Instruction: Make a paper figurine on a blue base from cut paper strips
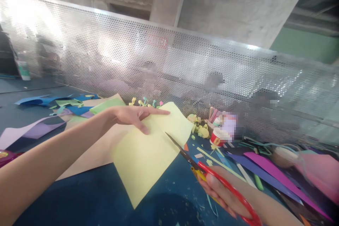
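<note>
A sheet of pale yellow paper [148, 155] lies at a slant in the middle of the view. My left hand [134, 116] rests on its upper left part, index finger stretched along the paper and thumb spread apart; the other fingers are partly hidden. At the lower right, my right hand [218, 187] grips scissors [197, 164] with red and yellow handles and dark blades. The blades reach over the sheet's right edge, their tip pointing up and left towards my left hand. Under the yellow sheet lies a beige sheet [92, 155].
Blue, green and lilac paper pieces [39, 129] lie at the left. Beyond the sheet are small paper flowers [145, 101], yellow paper scraps [202, 130] and a red and white cup [216, 138]. Magenta paper [275, 171] lies at right. A perforated metal panel [127, 53] stands behind.
</note>
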The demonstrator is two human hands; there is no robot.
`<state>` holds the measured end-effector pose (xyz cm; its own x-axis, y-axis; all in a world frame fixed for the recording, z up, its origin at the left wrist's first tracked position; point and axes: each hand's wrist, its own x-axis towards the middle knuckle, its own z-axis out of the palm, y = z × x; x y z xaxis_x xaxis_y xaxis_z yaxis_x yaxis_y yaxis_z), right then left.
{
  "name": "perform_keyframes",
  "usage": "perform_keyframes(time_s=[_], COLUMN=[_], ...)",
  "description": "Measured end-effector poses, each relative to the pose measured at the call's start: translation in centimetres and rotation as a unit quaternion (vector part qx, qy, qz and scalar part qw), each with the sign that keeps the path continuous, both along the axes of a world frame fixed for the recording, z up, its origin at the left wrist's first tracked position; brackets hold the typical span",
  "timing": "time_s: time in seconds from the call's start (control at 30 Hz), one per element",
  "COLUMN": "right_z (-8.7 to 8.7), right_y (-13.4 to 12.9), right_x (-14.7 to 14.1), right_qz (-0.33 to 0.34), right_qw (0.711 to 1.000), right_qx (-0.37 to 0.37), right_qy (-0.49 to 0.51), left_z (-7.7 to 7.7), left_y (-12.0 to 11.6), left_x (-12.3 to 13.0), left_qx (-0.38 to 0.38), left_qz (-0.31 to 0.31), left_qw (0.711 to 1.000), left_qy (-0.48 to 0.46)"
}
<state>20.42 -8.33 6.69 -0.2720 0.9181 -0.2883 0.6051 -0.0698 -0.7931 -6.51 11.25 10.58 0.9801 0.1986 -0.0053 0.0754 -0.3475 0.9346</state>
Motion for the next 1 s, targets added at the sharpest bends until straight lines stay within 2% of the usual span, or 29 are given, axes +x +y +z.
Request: perform_keyframes(time_s=[0.17,0.4,0.5,0.67,0.83,1.0], right_z=[-0.1,1.5,1.2,1.4,2.8,2.5], right_y=[0.2,0.4,0.5,-0.2,-1.3,-1.3], right_x=[-0.2,-1.1,-0.7,-0.6,-1.5,-1.9], right_qz=[-0.014,-0.024,-0.013,0.079,0.09,0.096], right_qw=[0.999,0.998,0.999,0.992,0.983,0.979], right_qx=[0.006,-0.05,-0.025,0.063,0.098,0.12], right_qy=[0.04,-0.025,-0.027,-0.07,-0.129,-0.134], left_z=[0.0,0.0,0.0,-0.1,-0.1,0.4], left_y=[0.1,0.0,-0.1,-0.5,-1.3,-2.3], left_x=[0.0,-0.1,0.0,0.5,1.0,1.2], left_qx=[-0.005,-0.001,0.005,-0.008,-0.016,-0.013], left_qz=[-0.011,-0.003,0.0,-0.018,-0.037,-0.046], left_qw=[1.0,1.0,1.0,1.0,0.999,0.998], left_qy=[0.004,0.013,0.011,0.021,0.027,0.044])
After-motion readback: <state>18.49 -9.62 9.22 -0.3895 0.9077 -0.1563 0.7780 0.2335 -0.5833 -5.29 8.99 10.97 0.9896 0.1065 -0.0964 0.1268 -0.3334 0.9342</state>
